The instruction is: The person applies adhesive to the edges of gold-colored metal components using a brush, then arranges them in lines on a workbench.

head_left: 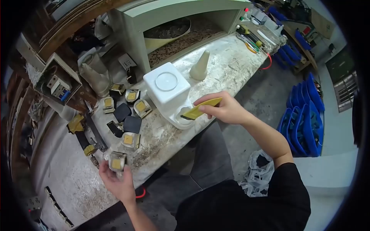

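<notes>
My right hand (223, 107) pinches a flat yellow tool (203, 109), whose dark tip points down into the round cup (185, 115) at the front of a white plastic dispenser (165, 82). At the lower left, my left hand (117, 183) has its fingers and thumb around a small dark-edged piece with a yellow square pad (117, 161). Several similar pieces (131, 140) lie between that hand and the dispenser, some with the yellow pad up. Others there show a plain black face (132, 124).
A yellow and black air stapler (85, 134) lies left of the pieces. One pale cone (200, 67) stands behind the dispenser. Hand tools (250, 38) are at the bench's far right end, and blue bins (302, 125) stand beyond it. A strip of joined dark pieces (58, 206) is at lower left.
</notes>
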The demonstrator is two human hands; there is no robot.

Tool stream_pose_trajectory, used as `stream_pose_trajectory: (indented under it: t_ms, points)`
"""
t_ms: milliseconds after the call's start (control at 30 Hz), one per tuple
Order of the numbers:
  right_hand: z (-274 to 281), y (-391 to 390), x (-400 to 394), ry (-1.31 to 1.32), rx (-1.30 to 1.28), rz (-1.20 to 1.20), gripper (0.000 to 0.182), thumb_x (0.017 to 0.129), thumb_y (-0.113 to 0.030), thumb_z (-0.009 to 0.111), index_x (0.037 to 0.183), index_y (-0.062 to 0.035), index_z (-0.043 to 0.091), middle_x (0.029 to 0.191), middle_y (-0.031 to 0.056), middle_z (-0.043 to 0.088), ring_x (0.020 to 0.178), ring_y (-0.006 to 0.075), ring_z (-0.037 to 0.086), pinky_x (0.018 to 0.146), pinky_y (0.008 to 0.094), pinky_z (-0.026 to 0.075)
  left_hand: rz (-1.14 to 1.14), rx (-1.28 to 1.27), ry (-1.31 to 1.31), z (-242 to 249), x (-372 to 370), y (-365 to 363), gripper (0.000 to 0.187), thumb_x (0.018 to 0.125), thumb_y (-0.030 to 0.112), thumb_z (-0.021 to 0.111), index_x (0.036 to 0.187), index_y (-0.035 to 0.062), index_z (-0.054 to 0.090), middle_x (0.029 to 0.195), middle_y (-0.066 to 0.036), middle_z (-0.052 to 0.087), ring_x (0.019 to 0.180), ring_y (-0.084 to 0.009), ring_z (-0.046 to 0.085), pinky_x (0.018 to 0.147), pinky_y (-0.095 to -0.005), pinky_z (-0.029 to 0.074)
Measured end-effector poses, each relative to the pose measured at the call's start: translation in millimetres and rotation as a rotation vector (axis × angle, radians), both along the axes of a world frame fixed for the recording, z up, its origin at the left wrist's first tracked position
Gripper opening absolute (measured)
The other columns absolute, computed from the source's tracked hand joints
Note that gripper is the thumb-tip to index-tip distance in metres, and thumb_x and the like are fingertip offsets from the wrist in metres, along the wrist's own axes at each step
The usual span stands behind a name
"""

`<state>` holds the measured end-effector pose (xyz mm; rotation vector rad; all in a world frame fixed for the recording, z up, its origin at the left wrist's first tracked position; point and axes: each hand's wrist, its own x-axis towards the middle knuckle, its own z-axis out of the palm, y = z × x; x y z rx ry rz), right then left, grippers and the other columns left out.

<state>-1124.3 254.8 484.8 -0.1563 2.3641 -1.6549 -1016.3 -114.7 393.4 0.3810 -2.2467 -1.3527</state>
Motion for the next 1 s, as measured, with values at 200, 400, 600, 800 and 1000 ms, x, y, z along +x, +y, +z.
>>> stream_pose_trajectory:
  t_ms: [200,400,600,800,1000]
  points:
    - [-23,-8,-16,-0.058,0.03,0.087,0.021,0.092,-0.008,0.065,0.107,0.003,0.074,0.083,0.0102,0.072,0.063,0.0111,0.06,0.056,0.0229,0.047,-0.239,0.693,0.04,14,54,29,0.064,0.078,0.004,0.068,0.139,0.0002,0.047,0.131,-0.019,0.057,0.116,-0.029,0.058,0.104,-0.0376,0.045]
    - [-12,-10,-16,-0.075,0.072,0.077,0.02,0.093,-0.009,0.063,0.106,0.0028,0.074,0.083,0.0092,0.071,0.062,0.0109,0.06,0.055,0.0231,0.047,-0.336,1.258,0.114,5,71,57,0.067,0.081,0.002,0.063,0.145,0.0034,0.042,0.137,-0.021,0.054,0.124,-0.0317,0.056,0.106,-0.042,0.045]
    - [-12,-6,-2,-0.063,0.086,0.026,0.02,0.093,-0.009,0.063,0.106,0.0025,0.074,0.08,0.0079,0.07,0.062,0.0101,0.057,0.054,0.0229,0.045,-0.36,1.477,0.062,-3,77,67,0.069,0.085,0.0,0.059,0.15,0.006,0.037,0.143,-0.023,0.05,0.13,-0.034,0.053,0.108,-0.0457,0.046]
    - [-21,-19,27,0.146,-0.042,-0.207,0.02,0.094,-0.007,0.064,0.109,0.0014,0.074,0.078,0.0055,0.066,0.061,0.0086,0.053,0.056,0.0188,0.043,-0.302,1.48,-0.076,-7,78,70,0.067,0.083,-0.004,0.06,0.147,0.0073,0.041,0.14,-0.024,0.053,0.125,-0.0359,0.057,0.103,-0.0454,0.05]
    - [-22,-29,51,0.163,-0.136,-0.304,0.02,0.095,-0.006,0.064,0.11,0.0017,0.073,0.079,0.0052,0.065,0.062,0.0077,0.053,0.056,0.0183,0.043,-0.334,1.524,-0.061,-5,78,75,0.072,0.08,-0.01,0.061,0.147,0.0048,0.04,0.142,-0.024,0.052,0.125,-0.0358,0.057,0.104,-0.0434,0.049]
